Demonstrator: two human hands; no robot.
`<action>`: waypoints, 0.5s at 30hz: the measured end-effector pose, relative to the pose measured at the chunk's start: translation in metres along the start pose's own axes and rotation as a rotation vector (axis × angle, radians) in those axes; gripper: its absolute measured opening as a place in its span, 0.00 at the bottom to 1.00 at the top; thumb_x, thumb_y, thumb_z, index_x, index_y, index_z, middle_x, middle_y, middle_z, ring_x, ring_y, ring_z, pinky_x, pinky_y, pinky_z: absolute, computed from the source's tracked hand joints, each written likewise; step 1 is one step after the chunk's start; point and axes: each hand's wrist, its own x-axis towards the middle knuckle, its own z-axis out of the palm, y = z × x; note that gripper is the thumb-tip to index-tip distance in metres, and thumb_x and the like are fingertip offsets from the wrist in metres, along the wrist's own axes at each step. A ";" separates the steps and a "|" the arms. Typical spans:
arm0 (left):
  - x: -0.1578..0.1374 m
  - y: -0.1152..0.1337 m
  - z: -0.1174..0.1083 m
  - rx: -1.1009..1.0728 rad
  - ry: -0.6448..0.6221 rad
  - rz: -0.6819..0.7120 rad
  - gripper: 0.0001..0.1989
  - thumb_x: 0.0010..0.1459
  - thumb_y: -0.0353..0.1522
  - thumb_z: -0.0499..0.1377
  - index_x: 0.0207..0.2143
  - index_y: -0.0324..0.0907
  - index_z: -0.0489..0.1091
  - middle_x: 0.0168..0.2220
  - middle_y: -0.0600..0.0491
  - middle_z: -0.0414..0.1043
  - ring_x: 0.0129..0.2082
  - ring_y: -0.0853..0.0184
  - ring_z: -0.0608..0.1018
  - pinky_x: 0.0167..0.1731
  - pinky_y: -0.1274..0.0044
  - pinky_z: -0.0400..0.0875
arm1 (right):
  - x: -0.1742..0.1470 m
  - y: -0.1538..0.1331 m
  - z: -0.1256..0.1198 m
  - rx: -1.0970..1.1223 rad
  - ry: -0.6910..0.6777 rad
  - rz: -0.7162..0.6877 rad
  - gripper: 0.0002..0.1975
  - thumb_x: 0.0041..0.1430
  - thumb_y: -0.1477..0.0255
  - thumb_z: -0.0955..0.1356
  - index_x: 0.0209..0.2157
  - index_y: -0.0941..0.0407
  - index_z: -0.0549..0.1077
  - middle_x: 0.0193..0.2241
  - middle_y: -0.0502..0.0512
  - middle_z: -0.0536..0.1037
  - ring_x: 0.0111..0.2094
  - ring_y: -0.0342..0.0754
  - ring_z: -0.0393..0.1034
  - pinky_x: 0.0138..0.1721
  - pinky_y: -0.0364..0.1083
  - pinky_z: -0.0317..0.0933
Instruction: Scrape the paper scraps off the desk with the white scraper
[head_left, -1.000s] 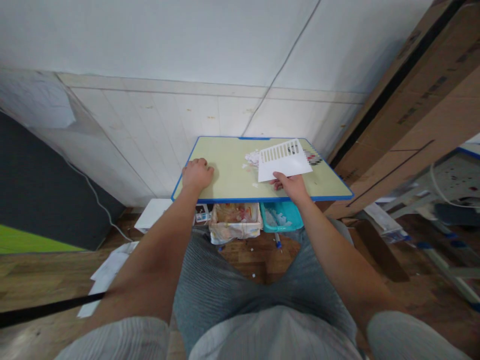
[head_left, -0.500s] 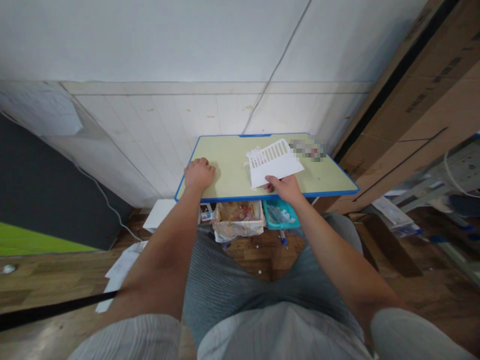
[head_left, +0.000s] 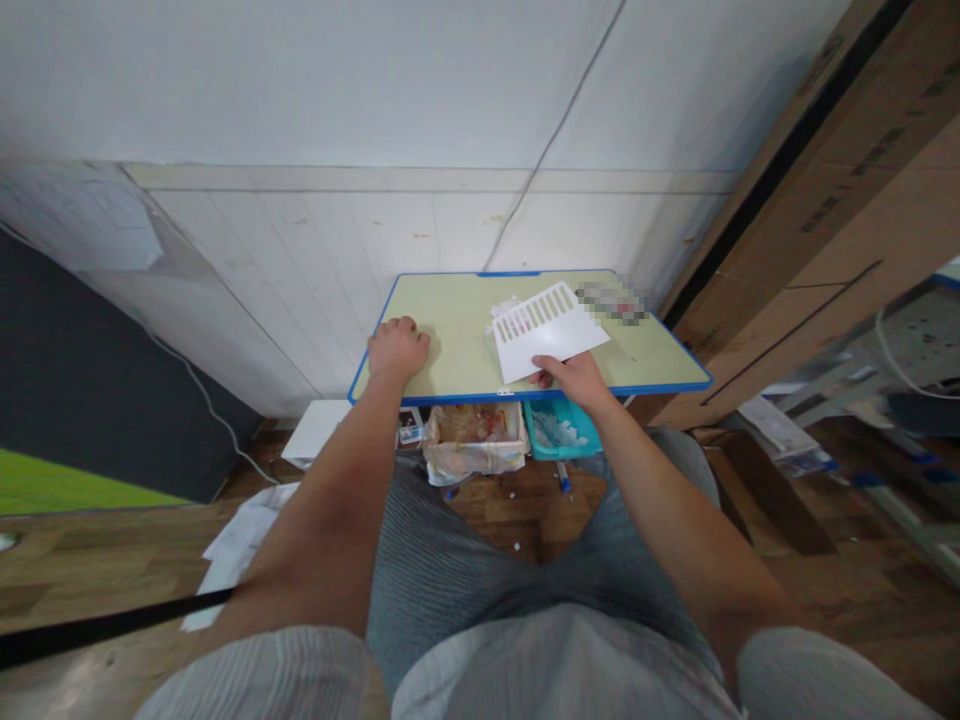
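My right hand grips the near edge of a white card, thumb on top and fingers underneath. A row of narrow slots is cut through its far half. The card is tilted over a small pale-yellow table with a blue rim. Small white scraps lie beside and beneath its left corner. At the table's left side, my left hand rests on the top with its fingers curled in. Nothing shows in it.
A blurred-out item lies at the table's right. Below the front edge are a lined bin and a teal basket with white pieces inside. Cardboard stands at the right; the wall is behind.
The card has tipped slightly in my right hand, its near left corner now lower and closer to the front edge. A few white scraps now show at that edge. My left hand stays put.
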 end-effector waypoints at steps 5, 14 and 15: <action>0.000 0.000 0.002 -0.005 0.005 0.006 0.24 0.76 0.39 0.55 0.64 0.37 0.79 0.67 0.32 0.77 0.68 0.39 0.77 0.65 0.52 0.76 | 0.001 0.004 -0.001 0.007 0.012 0.023 0.13 0.48 0.61 0.79 0.30 0.53 0.79 0.21 0.56 0.83 0.22 0.52 0.76 0.26 0.49 0.75; -0.002 0.001 0.000 -0.029 -0.005 -0.011 0.23 0.76 0.39 0.54 0.64 0.39 0.79 0.67 0.32 0.77 0.69 0.40 0.76 0.66 0.54 0.73 | 0.042 0.011 -0.012 0.045 0.309 0.065 0.09 0.58 0.63 0.75 0.33 0.53 0.75 0.22 0.53 0.83 0.19 0.46 0.72 0.23 0.43 0.68; -0.002 0.002 -0.001 -0.034 -0.007 -0.014 0.23 0.76 0.38 0.54 0.64 0.39 0.79 0.67 0.32 0.77 0.69 0.40 0.76 0.66 0.54 0.73 | 0.048 0.011 -0.012 0.033 0.315 0.069 0.08 0.58 0.65 0.75 0.32 0.53 0.75 0.21 0.53 0.82 0.19 0.45 0.72 0.23 0.42 0.67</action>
